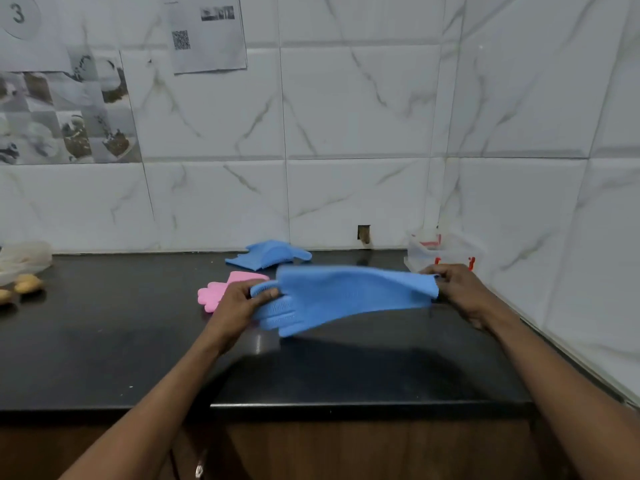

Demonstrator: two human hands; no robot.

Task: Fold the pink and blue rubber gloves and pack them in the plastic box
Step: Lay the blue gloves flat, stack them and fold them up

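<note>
Two hands: left hand (pixel 239 303) pinches the finger end and right hand (pixel 457 289) grips the cuff of the blue glove (pixel 346 296), held stretched above the worktop (pixel 104 341) at frame centre.
Pink glove (pixel 214 294): flat, just behind the left hand.
Second blue glove (pixel 270 254): farther back, by the wall.
Plastic box (pixel 450 249): right corner.

A single wide-angle view was supplied from head height. The camera was directed forward and downward across the desk (pixel 121 341) toward the tiled wall (pixel 353 109). The near desk edge was framed low, close to the lens.
</note>
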